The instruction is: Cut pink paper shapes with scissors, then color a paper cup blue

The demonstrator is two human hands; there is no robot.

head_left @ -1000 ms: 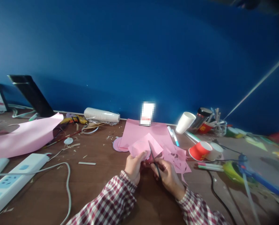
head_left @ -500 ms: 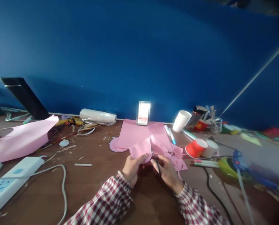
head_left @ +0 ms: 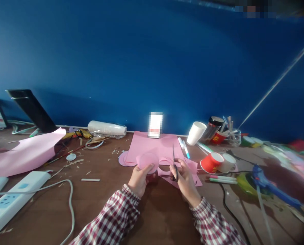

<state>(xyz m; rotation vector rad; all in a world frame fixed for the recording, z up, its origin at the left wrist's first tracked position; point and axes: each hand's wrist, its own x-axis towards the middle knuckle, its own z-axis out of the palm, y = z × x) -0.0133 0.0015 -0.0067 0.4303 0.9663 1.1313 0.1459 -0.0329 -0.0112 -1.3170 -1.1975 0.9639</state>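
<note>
Paper disc point(head_left: 149, 160) pinched in the left hand point(head_left: 138, 180), before the pink sheet point(head_left: 154, 144) — it now looks cut free, so that outline seems finished — then scissors point(head_left: 175, 173), just drawn clear, gripped in the right hand point(head_left: 187, 183).

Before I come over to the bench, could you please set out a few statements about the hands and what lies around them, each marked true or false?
1. The right hand holds the scissors. True.
2. The round pink piece is in the right hand. False: the left hand holds it.
3. The scissors' blades are touching the round pink piece. False: they are apart from it.
4. A white power strip lies to the left of both hands. True.
5. The stack of white cups lies on its side. True.
</note>
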